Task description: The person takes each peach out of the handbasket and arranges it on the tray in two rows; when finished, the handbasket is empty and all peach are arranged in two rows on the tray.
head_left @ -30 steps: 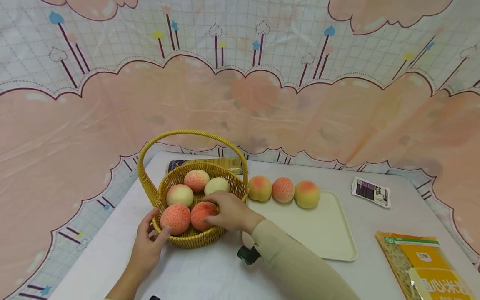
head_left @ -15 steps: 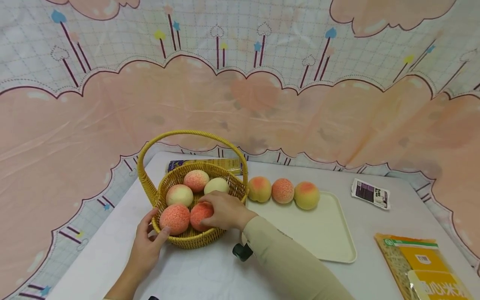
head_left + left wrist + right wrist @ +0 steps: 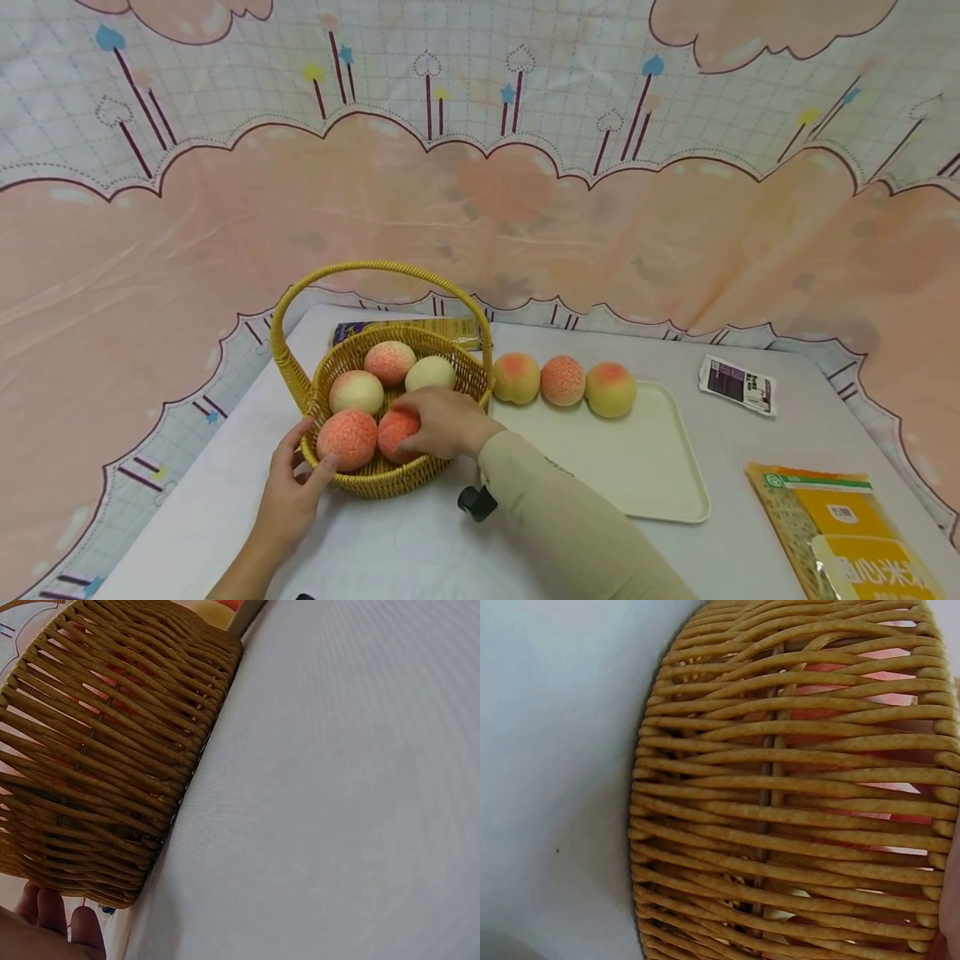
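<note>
A yellow wicker basket (image 3: 401, 482) with a tall hoop handle holds several peaches. At its near left side my left hand (image 3: 291, 492) grips the rim, thumb over the edge near a red speckled peach (image 3: 347, 439); in the left wrist view the fingers touch the outer weave. My right hand (image 3: 444, 423) reaches over the right rim and holds a red peach (image 3: 396, 433) between thumb and fingers, low in the basket. Behind it lie a pale peach (image 3: 431, 373), a pale-and-pink peach (image 3: 356, 392) and a pink speckled peach (image 3: 390, 362).
Right of the basket is a cream tray (image 3: 645, 467). Three peaches (image 3: 562, 381) stand in a row at its far edge. A yellow grain bag (image 3: 847, 533) and a small white packet (image 3: 738, 384) lie farther right. A long yellow-purple package (image 3: 450, 331) lies behind the basket.
My right hand has shifted slightly left, its fingers now closer round the red peach. The left hand stays on the rim. The basket keeps its place.
</note>
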Demonstrator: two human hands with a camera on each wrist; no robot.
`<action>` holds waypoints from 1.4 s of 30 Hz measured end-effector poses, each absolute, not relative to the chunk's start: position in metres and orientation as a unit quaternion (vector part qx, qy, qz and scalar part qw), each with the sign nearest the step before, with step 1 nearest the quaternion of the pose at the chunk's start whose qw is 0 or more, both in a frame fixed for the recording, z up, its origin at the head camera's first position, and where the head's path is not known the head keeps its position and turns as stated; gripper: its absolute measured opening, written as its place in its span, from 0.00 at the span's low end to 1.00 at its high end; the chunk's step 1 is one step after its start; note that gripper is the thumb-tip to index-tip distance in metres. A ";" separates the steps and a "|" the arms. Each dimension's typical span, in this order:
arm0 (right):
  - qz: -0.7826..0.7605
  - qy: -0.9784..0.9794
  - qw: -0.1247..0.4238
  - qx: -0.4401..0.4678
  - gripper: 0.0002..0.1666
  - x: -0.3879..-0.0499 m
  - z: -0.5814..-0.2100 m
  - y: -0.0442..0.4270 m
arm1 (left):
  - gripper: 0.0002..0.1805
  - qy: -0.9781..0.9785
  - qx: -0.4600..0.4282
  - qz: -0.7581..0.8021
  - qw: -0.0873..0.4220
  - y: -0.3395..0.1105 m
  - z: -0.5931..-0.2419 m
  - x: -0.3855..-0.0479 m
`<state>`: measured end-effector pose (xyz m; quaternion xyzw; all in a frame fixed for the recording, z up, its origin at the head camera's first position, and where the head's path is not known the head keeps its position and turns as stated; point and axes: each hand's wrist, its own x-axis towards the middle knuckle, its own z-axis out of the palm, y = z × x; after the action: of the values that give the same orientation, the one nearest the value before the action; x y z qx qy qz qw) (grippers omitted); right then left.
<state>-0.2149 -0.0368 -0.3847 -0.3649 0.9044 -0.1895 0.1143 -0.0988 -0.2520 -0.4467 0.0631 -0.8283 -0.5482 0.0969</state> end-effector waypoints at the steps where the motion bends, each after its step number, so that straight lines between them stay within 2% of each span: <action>1: -0.189 0.905 0.112 -0.365 0.32 -0.215 -0.385 -0.037 | 0.37 -0.828 0.062 -0.548 0.100 -0.252 -0.447 -0.099; 12: -0.222 0.899 0.100 -0.365 0.30 -0.212 -0.386 -0.031 | 0.37 -0.828 0.065 -0.547 0.109 -0.249 -0.448 -0.098; 20: -0.298 0.878 0.073 -0.368 0.32 -0.215 -0.387 -0.024 | 0.37 -0.826 0.062 -0.550 0.108 -0.249 -0.447 -0.099; 33: -0.386 0.848 0.083 -0.354 0.38 -0.218 -0.381 -0.006 | 0.37 -0.826 0.061 -0.549 0.111 -0.250 -0.447 -0.100; 42: -0.416 0.834 0.064 -0.357 0.35 -0.214 -0.373 0.007 | 0.37 -0.825 0.059 -0.550 0.112 -0.251 -0.447 -0.099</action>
<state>-0.2142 0.0075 -0.3731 -0.3570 0.8340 -0.4159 0.0640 -0.0995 -0.2505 -0.4465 0.0590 -0.8255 -0.5501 0.1118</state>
